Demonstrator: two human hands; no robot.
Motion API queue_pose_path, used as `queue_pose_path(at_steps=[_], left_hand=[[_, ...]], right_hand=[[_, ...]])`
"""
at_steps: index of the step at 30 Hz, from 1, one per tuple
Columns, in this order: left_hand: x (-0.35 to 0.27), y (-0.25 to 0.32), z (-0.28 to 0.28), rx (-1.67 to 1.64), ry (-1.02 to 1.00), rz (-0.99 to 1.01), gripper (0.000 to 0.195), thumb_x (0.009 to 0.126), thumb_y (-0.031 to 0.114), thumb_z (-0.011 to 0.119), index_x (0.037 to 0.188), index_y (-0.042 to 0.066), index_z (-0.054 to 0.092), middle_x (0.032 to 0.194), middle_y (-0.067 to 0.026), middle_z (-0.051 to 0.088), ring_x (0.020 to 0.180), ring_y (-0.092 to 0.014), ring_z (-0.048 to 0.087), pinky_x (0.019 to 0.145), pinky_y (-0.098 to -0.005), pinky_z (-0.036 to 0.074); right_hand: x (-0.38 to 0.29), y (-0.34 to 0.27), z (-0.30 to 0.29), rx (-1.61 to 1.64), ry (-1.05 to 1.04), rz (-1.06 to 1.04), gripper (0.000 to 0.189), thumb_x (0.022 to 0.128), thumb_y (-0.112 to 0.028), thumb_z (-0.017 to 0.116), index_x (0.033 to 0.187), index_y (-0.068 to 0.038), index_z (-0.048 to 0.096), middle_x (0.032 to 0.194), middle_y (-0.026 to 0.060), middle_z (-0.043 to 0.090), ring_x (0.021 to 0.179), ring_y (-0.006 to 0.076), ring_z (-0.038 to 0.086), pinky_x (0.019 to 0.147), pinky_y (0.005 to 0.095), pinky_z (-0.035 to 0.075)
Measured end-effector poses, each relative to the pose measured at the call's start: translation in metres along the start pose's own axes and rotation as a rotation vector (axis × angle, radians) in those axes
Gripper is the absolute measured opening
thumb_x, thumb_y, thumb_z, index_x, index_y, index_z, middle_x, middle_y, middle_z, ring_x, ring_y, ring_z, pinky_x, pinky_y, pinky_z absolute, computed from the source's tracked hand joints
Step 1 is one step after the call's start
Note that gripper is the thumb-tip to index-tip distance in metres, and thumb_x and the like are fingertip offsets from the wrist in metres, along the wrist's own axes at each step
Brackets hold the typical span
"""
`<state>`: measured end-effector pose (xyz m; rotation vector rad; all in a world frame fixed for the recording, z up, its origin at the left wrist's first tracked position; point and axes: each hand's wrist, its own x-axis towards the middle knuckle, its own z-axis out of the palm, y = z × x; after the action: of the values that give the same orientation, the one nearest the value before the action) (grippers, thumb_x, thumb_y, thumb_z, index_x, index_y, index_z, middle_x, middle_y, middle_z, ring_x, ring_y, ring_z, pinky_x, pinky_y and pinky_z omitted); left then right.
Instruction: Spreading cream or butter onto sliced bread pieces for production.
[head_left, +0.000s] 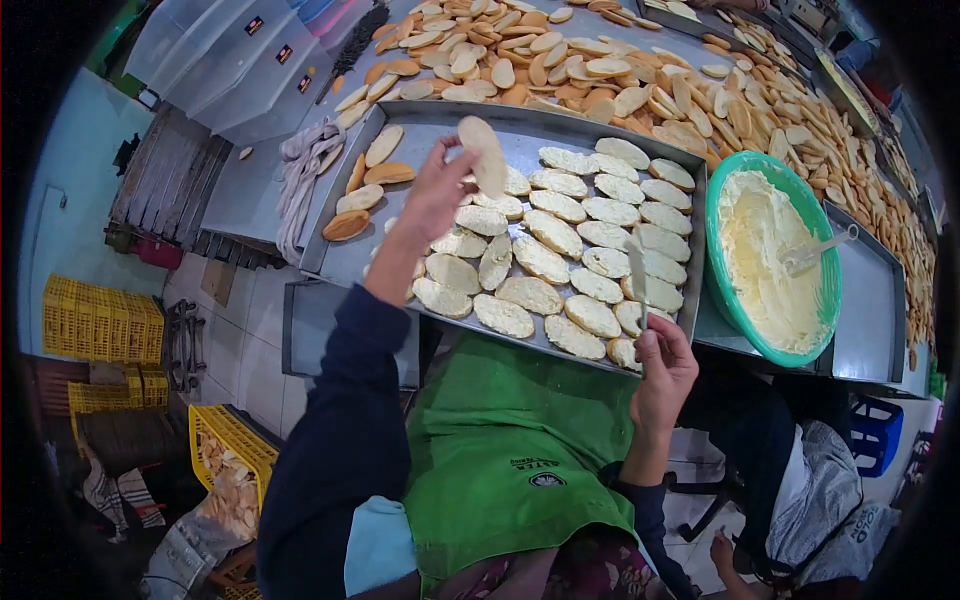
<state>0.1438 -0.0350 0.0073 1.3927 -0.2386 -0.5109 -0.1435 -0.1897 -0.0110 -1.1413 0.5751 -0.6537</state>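
Observation:
My left hand (439, 187) holds up an oval bread slice (484, 156) over the left half of a metal baking tray (701, 225). In my right hand (664, 367), above the tray's near right edge, is a metal spreading knife (638, 277), its blade pointing away from me. Rows of bread slices coated with pale cream (557, 232) cover the middle and right of the tray. Several bread pieces with no visible cream (360, 198) lie at its left end. Right of the tray stands a green plastic bowl (830, 277) of pale cream (765, 255), with a clear-handled scraper (814, 253) in it.
A large heap of sliced bread (600, 71) spreads behind the tray and to the right. A twisted cloth (304, 180) lies at the tray's left, near clear plastic boxes (225, 67). Another metal tray (866, 322) is partly under the bowl. Yellow crates (101, 319) stand lower left. Another person's hand (722, 551) shows lower right.

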Motion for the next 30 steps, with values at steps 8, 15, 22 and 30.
queue_pose_path(at_steps=[8,15,22,30], left_hand=[[-0.087,-0.018,0.068,-0.359,-0.008,-0.008,0.035,0.082,0.005,0.052,0.112,0.010,0.034,0.103,-0.0102,0.052,0.090,-0.019,0.057,0.075,-0.0333,0.052],[-0.112,-0.028,0.065,-0.650,-0.134,-0.163,0.019,0.084,0.019,0.056,0.096,0.010,0.045,0.092,-0.0027,0.057,0.080,-0.010,0.059,0.065,-0.0231,0.052],[-0.125,-0.023,0.072,-0.548,-0.338,-0.201,0.043,0.080,0.022,0.059,0.115,0.009,0.038,0.098,-0.0040,0.056,0.085,-0.012,0.059,0.069,-0.0243,0.052],[-0.123,-0.025,0.060,-0.632,-0.382,-0.137,0.063,0.076,0.024,0.063,0.126,0.012,0.027,0.111,-0.0076,0.051,0.094,-0.016,0.056,0.073,-0.0275,0.053]], right_hand=[[-0.015,-0.003,0.022,-0.100,-0.206,0.149,0.021,0.085,-0.013,0.053,0.100,0.002,0.056,0.080,0.0090,0.062,0.053,0.0056,0.050,0.042,0.0165,0.037],[-0.011,-0.008,0.015,-0.242,-0.204,0.203,0.019,0.085,-0.012,0.053,0.097,0.001,0.059,0.072,0.0063,0.063,0.047,0.0035,0.045,0.041,0.0156,0.035],[0.002,0.005,0.017,-0.192,-0.201,-0.153,0.015,0.081,-0.007,0.057,0.094,-0.001,0.060,0.082,0.0039,0.059,0.066,0.0065,0.049,0.056,0.0173,0.038],[0.007,0.001,0.010,-0.580,-0.228,-0.535,0.019,0.067,0.005,0.063,0.085,-0.002,0.064,0.082,0.0082,0.060,0.077,0.0166,0.054,0.067,0.0248,0.043]])
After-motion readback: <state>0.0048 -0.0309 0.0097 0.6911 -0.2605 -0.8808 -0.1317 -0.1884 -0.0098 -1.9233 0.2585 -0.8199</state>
